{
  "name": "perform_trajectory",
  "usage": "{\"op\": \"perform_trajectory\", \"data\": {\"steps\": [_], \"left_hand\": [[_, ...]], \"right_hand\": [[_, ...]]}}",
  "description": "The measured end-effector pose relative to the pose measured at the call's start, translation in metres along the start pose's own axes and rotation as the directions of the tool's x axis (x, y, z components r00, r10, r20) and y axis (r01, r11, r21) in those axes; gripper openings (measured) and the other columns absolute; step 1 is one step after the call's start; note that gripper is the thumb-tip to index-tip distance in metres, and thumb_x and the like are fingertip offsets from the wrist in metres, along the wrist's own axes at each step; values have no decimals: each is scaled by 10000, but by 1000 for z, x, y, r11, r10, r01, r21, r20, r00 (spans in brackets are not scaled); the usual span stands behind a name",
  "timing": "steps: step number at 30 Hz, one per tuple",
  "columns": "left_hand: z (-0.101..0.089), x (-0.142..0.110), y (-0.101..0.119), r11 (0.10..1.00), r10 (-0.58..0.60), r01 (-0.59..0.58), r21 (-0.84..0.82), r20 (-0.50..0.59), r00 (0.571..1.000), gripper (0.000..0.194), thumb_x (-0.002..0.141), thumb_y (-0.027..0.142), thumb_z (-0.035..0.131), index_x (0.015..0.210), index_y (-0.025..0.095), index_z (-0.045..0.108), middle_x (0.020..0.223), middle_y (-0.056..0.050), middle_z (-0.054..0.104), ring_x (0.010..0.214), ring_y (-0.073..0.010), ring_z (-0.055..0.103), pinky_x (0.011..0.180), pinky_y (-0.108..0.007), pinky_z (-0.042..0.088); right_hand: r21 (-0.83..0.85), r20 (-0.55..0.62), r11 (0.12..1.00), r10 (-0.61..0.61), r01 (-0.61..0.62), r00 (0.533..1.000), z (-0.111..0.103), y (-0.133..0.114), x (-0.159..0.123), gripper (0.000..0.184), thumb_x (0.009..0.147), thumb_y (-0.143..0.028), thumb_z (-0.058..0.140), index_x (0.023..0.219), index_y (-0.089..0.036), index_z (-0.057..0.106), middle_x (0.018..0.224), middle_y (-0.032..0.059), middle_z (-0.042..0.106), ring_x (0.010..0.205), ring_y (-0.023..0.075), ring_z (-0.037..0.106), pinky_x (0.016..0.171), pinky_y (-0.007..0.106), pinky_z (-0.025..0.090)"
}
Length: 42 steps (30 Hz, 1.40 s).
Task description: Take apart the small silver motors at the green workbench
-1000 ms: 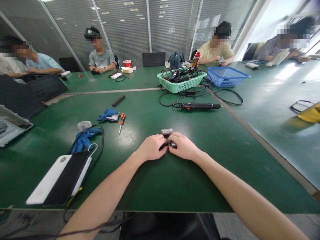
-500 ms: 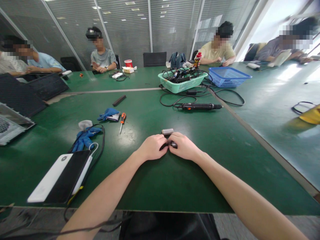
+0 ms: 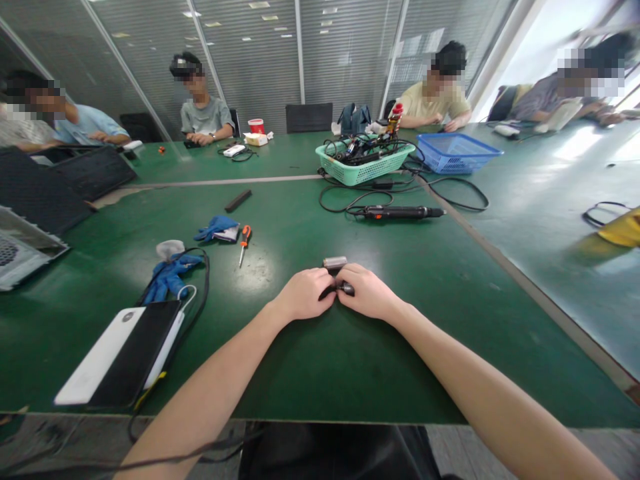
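My left hand [image 3: 309, 295] and my right hand [image 3: 367, 291] meet above the green table, fingertips nearly touching. Both are closed around a small dark object [image 3: 346, 288], black with a rounded shiny end that pokes out under my right fingers. Fingers cover most of it, so its kind does not show. Just beyond my fingertips lies a short silver metal cylinder [image 3: 335, 263], apart from what I hold.
An orange-handled screwdriver [image 3: 245, 244], blue gloves [image 3: 171, 275] and a black-and-white device [image 3: 120, 353] with cables lie left. Ahead are a black electric screwdriver [image 3: 403, 213], a green basket [image 3: 353, 175] of tools and a blue basket [image 3: 457, 160]. Several people sit around the table.
My hands keep the same hold and place. Across the table, the person in grey has lowered their hands a little.
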State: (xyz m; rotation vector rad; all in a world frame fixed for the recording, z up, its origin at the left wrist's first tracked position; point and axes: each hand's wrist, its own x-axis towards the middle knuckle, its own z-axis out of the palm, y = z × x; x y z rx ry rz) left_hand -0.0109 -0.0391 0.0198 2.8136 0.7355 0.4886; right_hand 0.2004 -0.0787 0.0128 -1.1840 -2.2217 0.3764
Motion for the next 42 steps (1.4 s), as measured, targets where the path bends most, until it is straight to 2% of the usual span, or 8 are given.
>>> {"op": "perform_trajectory", "data": {"steps": [42], "left_hand": [[1,0,0,1000,-14,14,10,11,1000,141,959,287,531,987,177,615,963,-64,648,925,-218,629,819,-353,507]], "right_hand": [[-31,-3,1000,-1,1,1000,0,0,-2,94,829,-131,619,876,-209,601,936,54,642,925,225,596,853,364,499]]}}
